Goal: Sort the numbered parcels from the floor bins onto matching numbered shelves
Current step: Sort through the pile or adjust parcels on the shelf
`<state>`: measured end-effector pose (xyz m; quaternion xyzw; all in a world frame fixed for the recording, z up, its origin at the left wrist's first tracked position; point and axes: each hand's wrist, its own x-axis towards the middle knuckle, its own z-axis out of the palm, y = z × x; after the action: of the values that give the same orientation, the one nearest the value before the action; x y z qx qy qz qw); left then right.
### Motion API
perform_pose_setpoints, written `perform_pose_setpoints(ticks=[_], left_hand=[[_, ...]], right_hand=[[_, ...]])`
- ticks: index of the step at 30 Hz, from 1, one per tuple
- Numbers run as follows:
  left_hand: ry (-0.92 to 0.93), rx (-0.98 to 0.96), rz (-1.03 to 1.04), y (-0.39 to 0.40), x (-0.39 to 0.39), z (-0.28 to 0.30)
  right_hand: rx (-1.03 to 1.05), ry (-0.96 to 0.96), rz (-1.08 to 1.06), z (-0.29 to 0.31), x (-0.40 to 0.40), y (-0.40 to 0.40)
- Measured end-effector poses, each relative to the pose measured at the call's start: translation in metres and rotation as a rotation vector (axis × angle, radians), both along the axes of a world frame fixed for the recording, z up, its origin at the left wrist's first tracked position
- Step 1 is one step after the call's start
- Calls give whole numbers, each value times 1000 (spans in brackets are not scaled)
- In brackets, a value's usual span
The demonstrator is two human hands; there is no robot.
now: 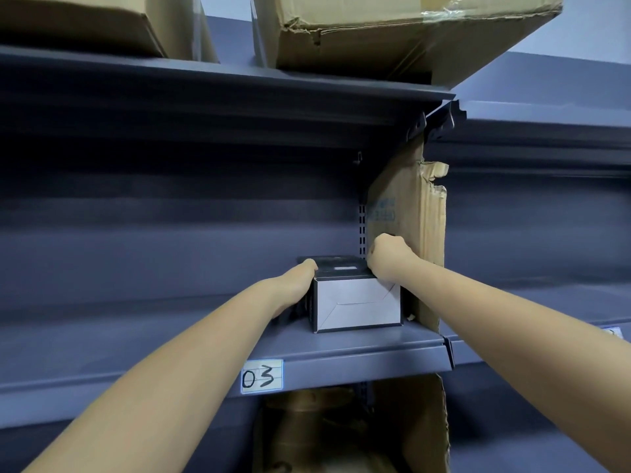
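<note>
A small black parcel with a white end face (pixel 356 302) stands on the dark blue shelf (pixel 170 343) whose front edge carries a label reading 03 (pixel 262 376). My left hand (pixel 300 278) grips the parcel's left side, fingers curled over its top edge. My right hand (pixel 389 259) grips its upper right corner, close to a cardboard divider. A white sticker shows on the parcel's dark top; no number on it is legible.
A torn upright cardboard divider (pixel 426 240) closes the shelf bay's right end. Large cardboard boxes (pixel 392 32) sit on the shelf above. Another open cardboard box (pixel 341 435) stands on the shelf below. A second shelving bay (pixel 546 302) continues to the right.
</note>
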<state>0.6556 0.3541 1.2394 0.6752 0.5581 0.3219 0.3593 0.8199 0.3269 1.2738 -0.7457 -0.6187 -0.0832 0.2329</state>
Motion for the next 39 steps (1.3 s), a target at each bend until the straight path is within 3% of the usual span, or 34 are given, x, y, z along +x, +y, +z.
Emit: perform_pose_setpoints(ticks=[2,4,10,14,21,39], left_hand=[[39,2,-1,-5,-1,3],[92,28,-17,-14,-1,8],[254,206,22,-41,-7,36],[291,359,12,-59,-3,48],[263,639,-109,-110,30,35],[223,717,-443,-228,240,11]], right_hand=[[-65,-123,-4,1,-1,-5],[-51,-9,25,5,-1,-3],[115,-9,76,21,-1,-29],[143,-59,189,29,5,-59],[208,-108,210,15,28,-121],[41,-66,-94,-30,227,-299]])
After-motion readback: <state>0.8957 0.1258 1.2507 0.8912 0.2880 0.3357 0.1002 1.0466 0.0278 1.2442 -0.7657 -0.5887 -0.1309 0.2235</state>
